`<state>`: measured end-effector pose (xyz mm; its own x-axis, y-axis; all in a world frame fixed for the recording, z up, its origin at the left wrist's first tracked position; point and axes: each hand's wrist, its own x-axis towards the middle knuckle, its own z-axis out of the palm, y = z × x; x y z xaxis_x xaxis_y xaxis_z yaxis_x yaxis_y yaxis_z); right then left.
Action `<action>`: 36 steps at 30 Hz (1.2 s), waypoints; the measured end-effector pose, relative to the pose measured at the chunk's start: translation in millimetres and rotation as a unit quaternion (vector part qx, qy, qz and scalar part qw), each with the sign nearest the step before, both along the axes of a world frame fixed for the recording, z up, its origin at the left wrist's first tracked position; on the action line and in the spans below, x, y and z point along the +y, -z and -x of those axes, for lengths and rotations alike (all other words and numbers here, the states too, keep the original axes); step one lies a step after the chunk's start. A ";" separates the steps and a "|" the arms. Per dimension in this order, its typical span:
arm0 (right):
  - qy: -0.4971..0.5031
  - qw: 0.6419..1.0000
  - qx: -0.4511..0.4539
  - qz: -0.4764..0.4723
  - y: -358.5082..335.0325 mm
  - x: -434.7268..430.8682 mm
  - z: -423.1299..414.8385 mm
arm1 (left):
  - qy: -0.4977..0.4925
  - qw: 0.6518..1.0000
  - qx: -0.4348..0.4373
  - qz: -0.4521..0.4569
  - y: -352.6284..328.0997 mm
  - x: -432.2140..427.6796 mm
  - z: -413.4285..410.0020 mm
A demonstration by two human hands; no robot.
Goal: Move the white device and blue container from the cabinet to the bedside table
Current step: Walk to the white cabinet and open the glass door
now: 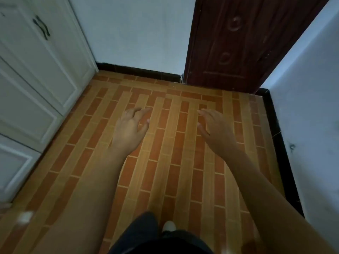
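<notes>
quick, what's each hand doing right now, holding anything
Left hand: open, fingers loosely spread, holding nothing.
Right hand: open, fingers relaxed, holding nothing.

- The white cabinet (36, 70) is cut off by the left and top edges, and its shut doors hide the inside.
- The dark handles (41, 27) on its door are blurred.
- A small white thing (25, 217) on the floor (174, 162), at lower left, is too blurred to tell.
- The brown door (238, 43) is cut off by the top edge.
- A white shoe (169, 226) is partly hidden behind the dark trouser leg (145, 230).
</notes>
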<state>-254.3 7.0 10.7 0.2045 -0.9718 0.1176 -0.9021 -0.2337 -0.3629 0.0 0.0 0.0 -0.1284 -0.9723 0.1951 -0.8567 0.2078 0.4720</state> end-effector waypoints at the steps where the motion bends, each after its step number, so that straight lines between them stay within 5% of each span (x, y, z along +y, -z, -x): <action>1: 0.000 1.000 -0.005 0.003 1.8 -3.6 0.9 | 0.000 1.000 0.001 0.003 1.8 -1.7 0.6; 11: -0.021 1.000 0.003 0.020 5.5 -86.0 0.1 | -0.040 0.999 0.005 -0.008 21.0 -79.6 -2.7; 36: -0.051 0.997 -0.044 0.031 -4.9 -474.2 -73.6 | -0.075 0.997 0.018 -0.002 12.1 -444.1 -70.5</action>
<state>-180.6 -467.2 15.7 0.2876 -0.9368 0.1991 -0.8376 -0.3468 -0.4220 70.5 -444.1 -12.1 0.0262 -0.9807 0.1939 -0.8605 0.0766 0.5036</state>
